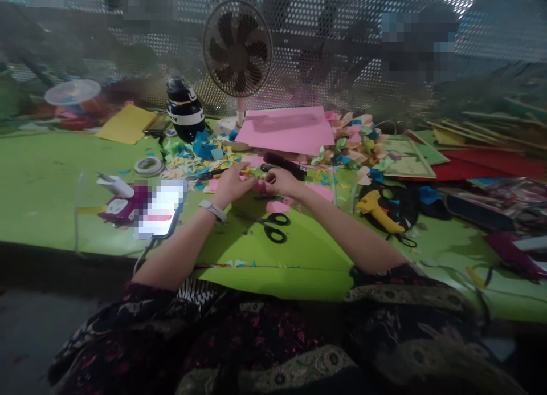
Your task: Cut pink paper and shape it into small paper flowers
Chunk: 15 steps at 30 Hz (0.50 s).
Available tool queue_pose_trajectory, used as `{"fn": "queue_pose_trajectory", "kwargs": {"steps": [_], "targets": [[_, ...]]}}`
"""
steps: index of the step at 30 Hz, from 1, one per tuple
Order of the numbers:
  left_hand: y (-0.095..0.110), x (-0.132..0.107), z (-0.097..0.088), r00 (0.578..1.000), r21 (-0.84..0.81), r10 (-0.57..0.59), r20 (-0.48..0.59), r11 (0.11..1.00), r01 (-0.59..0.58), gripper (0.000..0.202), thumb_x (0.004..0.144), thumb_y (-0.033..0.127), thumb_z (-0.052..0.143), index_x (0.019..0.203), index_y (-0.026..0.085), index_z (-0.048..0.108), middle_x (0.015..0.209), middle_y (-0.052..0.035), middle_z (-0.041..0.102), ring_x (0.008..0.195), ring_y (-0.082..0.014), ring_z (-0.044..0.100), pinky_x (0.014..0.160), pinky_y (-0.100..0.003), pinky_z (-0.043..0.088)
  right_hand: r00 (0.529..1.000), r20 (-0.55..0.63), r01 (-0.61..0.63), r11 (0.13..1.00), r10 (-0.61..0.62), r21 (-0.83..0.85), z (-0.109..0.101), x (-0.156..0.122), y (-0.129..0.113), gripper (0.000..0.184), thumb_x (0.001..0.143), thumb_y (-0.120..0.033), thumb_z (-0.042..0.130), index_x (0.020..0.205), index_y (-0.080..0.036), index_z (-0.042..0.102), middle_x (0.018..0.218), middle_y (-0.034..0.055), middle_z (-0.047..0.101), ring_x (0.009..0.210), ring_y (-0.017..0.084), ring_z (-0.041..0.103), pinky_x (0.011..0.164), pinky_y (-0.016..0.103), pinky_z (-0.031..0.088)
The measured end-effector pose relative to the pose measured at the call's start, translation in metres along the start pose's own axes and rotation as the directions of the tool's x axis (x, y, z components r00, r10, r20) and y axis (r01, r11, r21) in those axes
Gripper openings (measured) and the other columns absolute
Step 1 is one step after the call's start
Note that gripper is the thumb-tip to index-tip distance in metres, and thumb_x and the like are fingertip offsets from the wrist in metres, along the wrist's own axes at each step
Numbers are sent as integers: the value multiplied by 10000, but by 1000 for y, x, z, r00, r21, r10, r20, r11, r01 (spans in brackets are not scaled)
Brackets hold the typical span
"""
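Observation:
My left hand, with a white band on its wrist, and my right hand meet over the green table. Their fingers are closed on a small piece of pink paper held between them. More pink paper pieces lie just below and beside the hands. Scissors with black handles rest on the table nearer to me, their blades pointing left. Behind my right hand lies a black, rod-shaped object whose kind I cannot make out.
Paper scraps spread to the left, near a tape roll and a lit phone. A bottle, a fan and a pink sheet stand or lie behind. At right are paper flowers and a yellow glue gun.

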<state>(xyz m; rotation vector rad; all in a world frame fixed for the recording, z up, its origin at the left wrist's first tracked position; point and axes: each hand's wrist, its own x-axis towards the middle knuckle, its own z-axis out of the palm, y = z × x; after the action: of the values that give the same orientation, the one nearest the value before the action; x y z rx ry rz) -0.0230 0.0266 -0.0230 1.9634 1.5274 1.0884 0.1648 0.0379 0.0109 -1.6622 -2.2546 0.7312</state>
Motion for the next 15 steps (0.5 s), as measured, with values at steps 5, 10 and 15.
{"fn": "queue_pose_trajectory", "kwargs": {"steps": [5,10,15], "targets": [[4,1,0,973,-354,-197,119,907,227,576,695,281,803,1234,155,644,906,-72,736,724,-181,677,658,-293,545,994,-101,75,915,-38,397,3,2,6,312,684,-167,774,942,-150,599,932,57,697,838,170,641,752,282,525],[12,1,-5,924,-600,-237,299,707,375,407,681,265,858,1054,197,711,785,-23,713,581,-103,601,539,-216,461,988,-108,156,787,-113,597,2,-2,10,335,703,-173,760,978,-181,570,839,9,661,784,149,643,758,309,553],[20,-5,-7,917,-638,-150,371,676,369,303,693,372,876,904,188,760,896,-51,747,648,-99,646,618,-244,525,952,-248,291,784,-180,549,1,-6,6,322,758,-265,749,1028,-179,595,927,41,697,839,163,665,827,333,555]]}}
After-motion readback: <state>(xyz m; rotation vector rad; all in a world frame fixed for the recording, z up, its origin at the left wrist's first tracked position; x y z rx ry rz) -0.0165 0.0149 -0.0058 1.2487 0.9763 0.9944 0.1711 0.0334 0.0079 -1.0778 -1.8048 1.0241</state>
